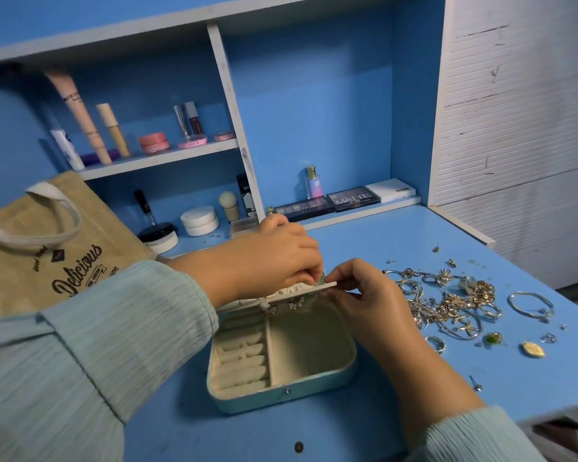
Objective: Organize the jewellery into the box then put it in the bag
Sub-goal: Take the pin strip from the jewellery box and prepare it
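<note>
A small teal jewellery box [282, 400] lies open on the blue desk, cream inside, with ring rolls at its left and a bare compartment at its right. A thin cream earring panel [309, 291] stands across its back, and butterfly earrings [294, 303] hang from it. My right hand [364, 295] pinches the panel's right end. My left hand [281, 258] reaches over from the left and pinches a small pin-like earring at the panel's top edge. A tangled pile of gold and silver jewellery [454, 301] lies to the right of the box. A jute bag [47, 255] printed "Delicious" stands at the left.
Loose rings, a bangle [531, 306], a gold pendant [533, 349] and studs are scattered near the desk's right edge. Eyeshadow palettes [352, 198], a perfume bottle [312, 181], jars and tubes fill the shelves behind. A white slatted panel stands at the right.
</note>
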